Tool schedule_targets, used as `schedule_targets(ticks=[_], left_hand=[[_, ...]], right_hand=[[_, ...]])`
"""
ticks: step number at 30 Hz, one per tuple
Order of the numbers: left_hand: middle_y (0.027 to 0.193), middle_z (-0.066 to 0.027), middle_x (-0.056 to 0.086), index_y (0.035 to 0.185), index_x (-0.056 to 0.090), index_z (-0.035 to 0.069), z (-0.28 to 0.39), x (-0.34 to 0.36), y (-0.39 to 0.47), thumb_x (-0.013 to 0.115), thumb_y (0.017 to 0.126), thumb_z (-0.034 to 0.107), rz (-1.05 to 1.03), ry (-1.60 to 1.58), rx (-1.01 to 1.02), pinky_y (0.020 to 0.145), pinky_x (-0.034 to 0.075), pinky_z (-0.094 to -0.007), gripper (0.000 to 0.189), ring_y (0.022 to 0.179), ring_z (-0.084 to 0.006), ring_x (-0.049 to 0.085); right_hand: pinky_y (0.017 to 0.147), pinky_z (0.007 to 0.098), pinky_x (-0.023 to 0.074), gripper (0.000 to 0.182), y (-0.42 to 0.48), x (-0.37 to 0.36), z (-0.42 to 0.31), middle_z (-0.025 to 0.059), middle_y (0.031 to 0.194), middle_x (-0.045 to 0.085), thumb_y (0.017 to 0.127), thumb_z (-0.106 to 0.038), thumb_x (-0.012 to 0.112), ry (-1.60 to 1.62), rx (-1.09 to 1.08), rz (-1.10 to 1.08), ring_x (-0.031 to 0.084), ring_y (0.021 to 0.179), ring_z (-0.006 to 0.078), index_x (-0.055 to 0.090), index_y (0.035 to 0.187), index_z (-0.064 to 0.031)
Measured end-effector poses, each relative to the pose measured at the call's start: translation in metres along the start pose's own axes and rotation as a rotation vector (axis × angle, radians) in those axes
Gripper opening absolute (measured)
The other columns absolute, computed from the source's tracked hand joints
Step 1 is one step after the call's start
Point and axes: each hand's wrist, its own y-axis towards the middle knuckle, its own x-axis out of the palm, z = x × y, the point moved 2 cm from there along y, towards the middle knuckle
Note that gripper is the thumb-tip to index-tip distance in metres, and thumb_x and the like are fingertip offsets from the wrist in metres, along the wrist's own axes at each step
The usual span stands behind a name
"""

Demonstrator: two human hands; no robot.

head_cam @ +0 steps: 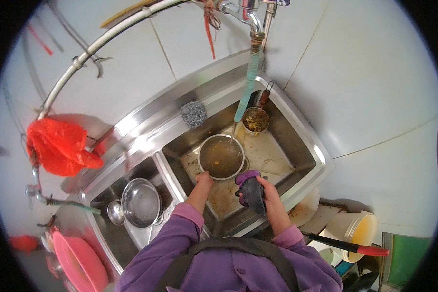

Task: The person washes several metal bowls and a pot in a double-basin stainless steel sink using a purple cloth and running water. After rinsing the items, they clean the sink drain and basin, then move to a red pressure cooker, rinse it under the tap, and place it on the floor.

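Observation:
My left hand (pixel 205 178) grips the near-left rim of a round metal bowl (pixel 221 157) in the right basin of a steel sink (pixel 303 146). Cloudy brownish water with small bits is in the bowl. Water runs into it from a green hose (pixel 247 87) on the tap. To the right of the bowl, my right hand (pixel 268 191) holds a bunched dark grey and purple cloth (pixel 252 189). A handled strainer (pixel 256 120) with food scraps sits in the basin's back corner.
A steel wool scourer (pixel 193 114) lies on the sink's back ledge. In the left basin are a metal bowl (pixel 141 203) and a ladle (pixel 116 213). A red plastic bag (pixel 60 148) hangs at left above a pink basin (pixel 81 261). At right stands a white bucket (pixel 354 233) beside a black-and-red handle (pixel 347 245).

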Motion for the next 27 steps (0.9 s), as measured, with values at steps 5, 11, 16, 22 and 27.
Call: schedule_targets(ticks=[5, 11, 16, 22, 27], left_hand=[[0.103, -0.0171, 0.058, 0.104, 0.057, 0.001, -0.014, 0.006, 0.047, 0.052, 0.082, 0.008, 0.104, 0.198, -0.016, 0.057, 0.049, -0.0493, 0.024, 0.082, -0.0323, 0.06], [0.115, -0.0165, 0.053, 0.114, 0.052, 0.0, 0.018, 0.023, 0.009, 0.054, 0.081, 0.007, 0.345, 0.742, 0.445, 0.078, 0.045, -0.0447, 0.034, 0.097, -0.0304, 0.054], [0.12, -0.0216, 0.047, 0.12, 0.047, -0.001, 0.123, 0.061, -0.124, 0.058, 0.081, 0.011, 0.122, 0.397, 1.505, 0.097, 0.034, -0.0413, 0.042, 0.113, -0.0368, 0.044], [0.132, -0.0213, 0.042, 0.128, 0.041, -0.004, 0.24, 0.084, -0.383, 0.056, 0.079, 0.008, -0.122, 0.22, 2.446, 0.104, 0.026, -0.0451, 0.052, 0.125, -0.0357, 0.037], [0.115, -0.0185, 0.053, 0.118, 0.049, -0.003, 0.24, 0.126, -0.497, 0.061, 0.077, 0.014, -0.2, 0.548, 2.757, 0.1, 0.032, -0.0444, 0.046, 0.115, -0.0342, 0.045]], right_hand=[[0.067, 0.0523, 0.0507, 0.044, -0.002, -0.029, -0.009, 0.0246, 0.096, 0.06, 0.089, -0.032, 0.046, 0.09, -0.039, 0.047, 0.061, 0.077, 0.044, 0.049, 0.111, 0.0058], [0.068, 0.0521, 0.0508, 0.042, 0.014, -0.045, -0.011, 0.0244, 0.093, 0.06, 0.088, -0.031, 0.047, 0.151, -0.078, 0.099, 0.06, 0.075, 0.0443, 0.049, 0.11, 0.0057], [0.062, 0.0485, 0.052, 0.04, 0.026, -0.034, -0.019, 0.0232, 0.089, 0.061, 0.09, -0.028, 0.046, 0.055, -0.094, 0.072, 0.062, 0.071, 0.0411, 0.049, 0.107, 0.0087], [0.06, 0.0463, 0.0528, 0.041, 0.02, -0.008, -0.024, 0.0233, 0.089, 0.061, 0.09, -0.027, 0.045, 0.017, -0.098, -0.007, 0.063, 0.072, 0.0388, 0.048, 0.109, 0.0089], [0.059, 0.046, 0.053, 0.04, 0.022, -0.007, -0.017, 0.0228, 0.087, 0.06, 0.09, -0.028, 0.045, 0.024, -0.06, -0.066, 0.063, 0.072, 0.0381, 0.049, 0.106, 0.0083]])
